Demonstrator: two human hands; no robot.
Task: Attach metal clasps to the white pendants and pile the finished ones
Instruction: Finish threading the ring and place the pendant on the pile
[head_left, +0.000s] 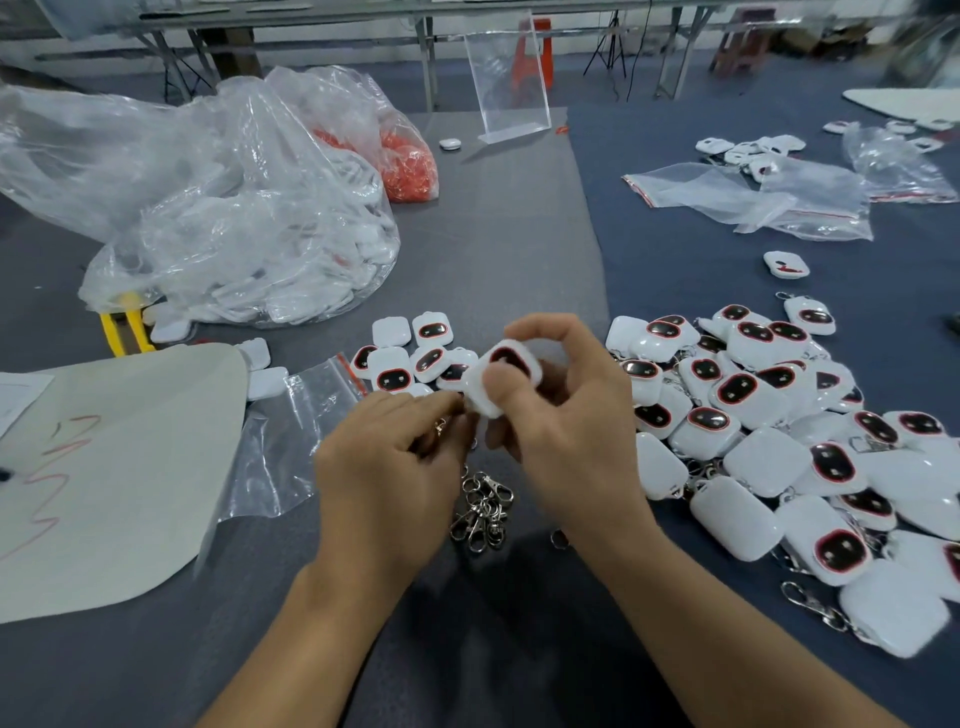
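Grey surface (519, 234): big finished pile (779, 441); small unclasped batch (410, 358) and full bag (249, 234) remain. Right hand (566, 426) fingers (540, 330) grip pendant (511, 358), left hand (384, 457) fingers (415, 405) pinch clasp (440, 427), mid-attach.

A grey bench (509, 234), its right half under a darker blue cover (675, 234), carries a sprawling pile of white pendants (753, 415) with clasps fitted at right. A smaller cluster of pendants (410, 358) lies at centre, with a heap of loose metal clasps (483, 512) nearer the camera. A large clear bag (249, 249) of white pieces and a bag of orange parts (410, 161) sit at left rear. A beige sheet (119, 467) and a flat zip bag (291, 431) lie at near left.
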